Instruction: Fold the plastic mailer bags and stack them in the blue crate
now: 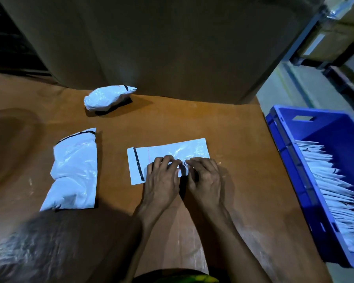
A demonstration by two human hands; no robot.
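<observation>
A white plastic mailer bag point(172, 152) with a black strip near its left end lies flat on the brown table point(223, 123). My left hand point(161, 178) and my right hand point(204, 176) press side by side on its near edge, fingertips pinching the plastic at the middle. A blue crate point(290, 160) stands off the table's right edge, holding a row of several folded white mailers point(331, 193).
A loose pile of white mailers point(74, 172) lies at the left of the table. A crumpled white bundle point(106, 98) sits farther back. A tall cardboard wall point(161, 41) rises behind the table. Metal shelving point(335, 48) stands at the far right.
</observation>
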